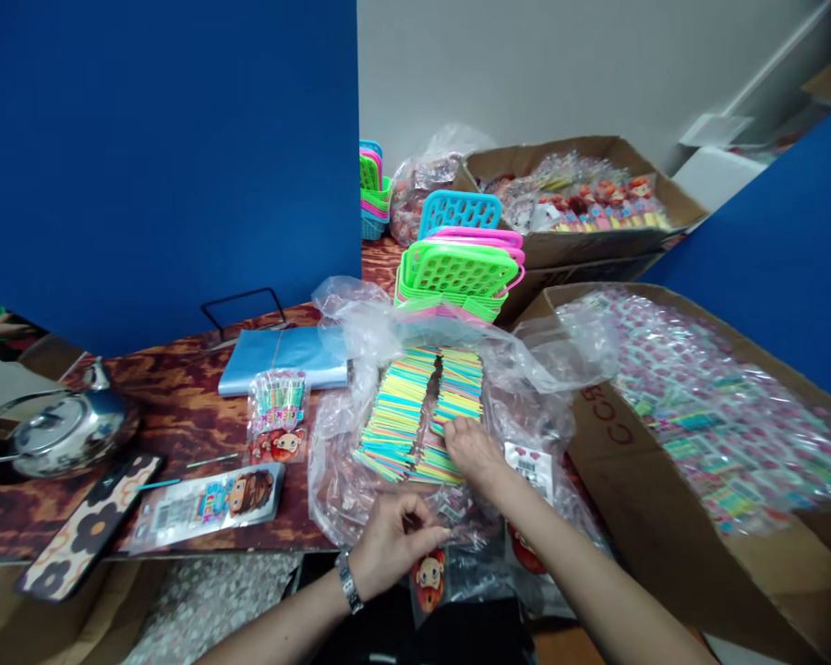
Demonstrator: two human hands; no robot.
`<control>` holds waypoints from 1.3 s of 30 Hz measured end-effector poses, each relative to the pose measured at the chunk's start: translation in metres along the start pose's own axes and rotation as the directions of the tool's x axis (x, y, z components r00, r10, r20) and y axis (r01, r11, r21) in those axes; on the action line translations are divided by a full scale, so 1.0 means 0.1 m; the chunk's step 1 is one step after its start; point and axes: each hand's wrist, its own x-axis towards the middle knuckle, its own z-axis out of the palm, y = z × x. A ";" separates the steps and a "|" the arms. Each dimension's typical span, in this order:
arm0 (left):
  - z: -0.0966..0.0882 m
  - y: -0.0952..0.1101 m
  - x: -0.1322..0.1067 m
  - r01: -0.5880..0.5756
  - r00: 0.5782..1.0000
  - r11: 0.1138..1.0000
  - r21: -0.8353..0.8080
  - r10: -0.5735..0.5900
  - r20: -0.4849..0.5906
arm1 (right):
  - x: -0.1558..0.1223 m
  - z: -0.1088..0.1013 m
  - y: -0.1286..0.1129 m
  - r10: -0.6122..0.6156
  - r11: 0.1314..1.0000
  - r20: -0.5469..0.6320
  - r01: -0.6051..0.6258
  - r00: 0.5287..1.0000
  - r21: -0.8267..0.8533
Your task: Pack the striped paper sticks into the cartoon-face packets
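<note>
A heap of thin sticks [415, 406], striped in yellow, green, blue and pink, is laid in two fanned rows inside a crinkled clear plastic bag [350, 503] on the wood-grain table [180, 416]. The near end of the right row is touched by the right hand [472, 453]; its fingers [455, 430] are drawn narrow, with the tips set on the stick ends, and it cannot be told whether any stick is pinched. Just below, nearer the body, a small glossy clear packet [429, 577] printed with a cartoon face is held by the left hand [388, 545], whose fingers are curled closed over its top edge; a metal wristwatch [348, 582] is worn on that wrist. To the left, a filled packet [277, 416] is seen standing, and a flat one [208, 503] lies beside a flowered phone case [87, 536]. A stack of pale blue sheets [283, 356] lies behind. Perforated plastic baskets [457, 272] are stacked beyond the bag, and a cardboard box [665, 517] full of packets stands at the right
</note>
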 end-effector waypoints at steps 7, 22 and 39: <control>0.00 -0.03 -0.02 -0.007 1.000 1.000 -0.017 0.007 -0.002 | 0.05 -0.02 0.01 0.014 0.998 -0.022 -0.012 1.000 0.065; -0.07 0.10 0.05 -0.042 0.999 0.959 -0.280 0.041 -0.007 | -0.27 -0.12 0.26 -0.025 0.393 0.007 0.003 1.000 0.920; 0.05 0.33 0.17 0.064 0.997 0.775 -0.629 -0.024 0.073 | -0.51 -0.23 -0.19 0.225 0.221 -0.231 0.181 0.947 0.958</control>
